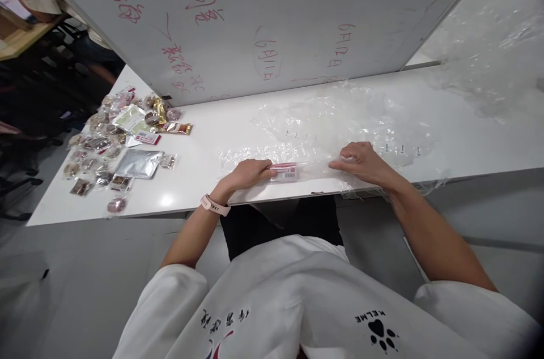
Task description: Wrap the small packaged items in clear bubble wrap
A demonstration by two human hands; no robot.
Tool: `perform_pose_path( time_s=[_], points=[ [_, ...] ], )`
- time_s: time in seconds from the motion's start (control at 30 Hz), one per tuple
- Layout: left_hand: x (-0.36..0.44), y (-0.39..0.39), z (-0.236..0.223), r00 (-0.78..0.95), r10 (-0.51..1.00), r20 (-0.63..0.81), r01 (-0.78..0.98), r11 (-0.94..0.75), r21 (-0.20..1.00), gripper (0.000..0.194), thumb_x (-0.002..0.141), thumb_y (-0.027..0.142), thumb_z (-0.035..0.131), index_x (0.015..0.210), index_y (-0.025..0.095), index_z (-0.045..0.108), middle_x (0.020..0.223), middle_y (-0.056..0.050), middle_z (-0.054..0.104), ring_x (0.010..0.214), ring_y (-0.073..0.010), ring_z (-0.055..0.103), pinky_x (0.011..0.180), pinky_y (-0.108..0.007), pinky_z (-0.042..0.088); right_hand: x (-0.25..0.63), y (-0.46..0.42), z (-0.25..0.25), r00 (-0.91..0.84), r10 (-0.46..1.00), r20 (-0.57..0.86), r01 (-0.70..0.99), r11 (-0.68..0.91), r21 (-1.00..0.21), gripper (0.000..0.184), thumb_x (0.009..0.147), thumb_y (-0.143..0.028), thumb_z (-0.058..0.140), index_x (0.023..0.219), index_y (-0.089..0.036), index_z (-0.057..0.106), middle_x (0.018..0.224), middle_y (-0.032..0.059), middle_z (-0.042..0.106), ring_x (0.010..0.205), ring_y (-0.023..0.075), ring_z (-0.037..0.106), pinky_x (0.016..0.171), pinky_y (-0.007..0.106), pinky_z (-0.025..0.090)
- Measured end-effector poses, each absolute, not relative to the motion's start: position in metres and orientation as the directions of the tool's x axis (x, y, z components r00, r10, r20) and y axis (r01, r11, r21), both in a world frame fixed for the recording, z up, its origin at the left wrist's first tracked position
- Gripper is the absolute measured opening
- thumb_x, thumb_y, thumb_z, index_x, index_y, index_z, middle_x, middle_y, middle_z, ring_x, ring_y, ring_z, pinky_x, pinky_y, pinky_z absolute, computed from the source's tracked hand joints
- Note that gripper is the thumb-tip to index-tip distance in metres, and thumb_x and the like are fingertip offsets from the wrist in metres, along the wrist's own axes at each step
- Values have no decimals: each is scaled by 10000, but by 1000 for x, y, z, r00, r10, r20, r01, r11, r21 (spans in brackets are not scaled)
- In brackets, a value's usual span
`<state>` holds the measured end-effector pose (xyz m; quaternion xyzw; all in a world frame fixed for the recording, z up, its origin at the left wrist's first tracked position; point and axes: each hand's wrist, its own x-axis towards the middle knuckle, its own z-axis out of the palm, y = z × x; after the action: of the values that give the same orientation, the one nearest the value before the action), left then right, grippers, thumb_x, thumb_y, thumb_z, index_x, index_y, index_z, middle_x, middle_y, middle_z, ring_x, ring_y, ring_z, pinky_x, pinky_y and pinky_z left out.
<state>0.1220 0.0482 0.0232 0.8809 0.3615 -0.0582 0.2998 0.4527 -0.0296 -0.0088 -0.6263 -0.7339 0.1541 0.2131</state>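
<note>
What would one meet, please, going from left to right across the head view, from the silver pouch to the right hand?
Silver pouch → small packet beside it → wristband → left hand → pink packet at its fingers → right hand.

left arm and right arm both stretched forward and kinda angled inward, elbows out wide, left hand pinched between thumb and fingers, right hand curled up fist-ish, one digit poking leftward, hands a bit apart
</note>
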Motion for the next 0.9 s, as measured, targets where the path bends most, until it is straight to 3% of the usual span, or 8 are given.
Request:
perform_pose_path(
  time_s=[0.1, 0.17, 0.3, 0.37, 0.5, 0.67, 0.8, 0.9],
  points=[
    [126, 52, 28, 728, 594, -343, 679, -552, 484, 439, 969, 548, 356, 815, 184, 548, 695, -32, 553, 586, -151, 444, 587, -292, 275, 451, -27, -13, 87, 996, 32, 887, -63, -458, 625, 845, -694, 555, 480, -201, 438, 503, -9, 415, 617, 154, 476, 716, 322, 388],
    [129, 55, 32, 723, 581, -374, 687, -545, 481, 442, 962, 549, 370, 787, 181, 541, 703, -36, 560, 589, -149, 444, 586, -295, 279, 445, -29, -8, 142, 989, 36, 915, -117, -386, 616, 850, -652, 582, 469, -201, 407, 505, -6, 413, 608, 155, 470, 728, 339, 388],
    [133, 61, 36, 708, 557, -435, 706, -530, 470, 450, 942, 564, 387, 729, 185, 501, 698, -41, 561, 580, -148, 433, 585, -301, 271, 414, -41, 11, 231, 867, 442, 962, -136, -236, 327, 944, -439, 553, 770, -180, 651, 927, 117, 678, 947, 292, 583, 889, 481, 388],
    [135, 64, 35, 704, 546, -455, 710, -525, 469, 459, 932, 574, 393, 699, 188, 481, 672, -39, 549, 561, -144, 419, 583, -302, 265, 386, -46, 13, 156, 792, 590, 967, 0, -255, 236, 988, -315, 497, 988, -172, 684, 1083, 134, 696, 1060, 301, 585, 927, 499, 405],
    [137, 66, 29, 677, 564, -472, 736, -517, 437, 494, 916, 592, 407, 625, 193, 436, 587, -20, 487, 514, -128, 364, 576, -303, 247, 323, -46, -10, -242, 809, 536, 811, 472, -347, 302, 1022, -255, 455, 1238, -160, 644, 1246, 103, 691, 1187, 233, 603, 1008, 419, 472],
    [100, 71, 34, 558, 691, -459, 828, -428, 362, 533, 805, 568, 594, 528, 191, 339, 510, 23, 339, 505, -98, 237, 561, -302, 183, 300, -39, -43, -279, 843, 460, 785, 476, -396, 348, 1040, -252, 431, 1318, -196, 632, 1370, 72, 635, 1307, 232, 550, 1053, 420, 461],
    [40, 61, 40, 432, 793, -430, 836, -173, 521, 493, 780, 506, 633, 529, 193, 346, 528, 37, 307, 525, -97, 245, 551, -292, 161, 308, -35, -45, -280, 839, 467, 750, 495, -440, 326, 1033, -270, 462, 1292, -229, 656, 1341, 55, 656, 1284, 217, 567, 1068, 427, 446],
    [15, 35, 33, 189, 936, -299, 764, 51, 643, 485, 825, 524, 595, 539, 201, 371, 538, 36, 314, 530, -103, 279, 536, -279, 191, 309, -35, -43, -266, 845, 464, 734, 490, -470, 320, 1030, -282, 471, 1284, -250, 662, 1333, 49, 662, 1271, 222, 575, 1076, 444, 438]
  ],
)
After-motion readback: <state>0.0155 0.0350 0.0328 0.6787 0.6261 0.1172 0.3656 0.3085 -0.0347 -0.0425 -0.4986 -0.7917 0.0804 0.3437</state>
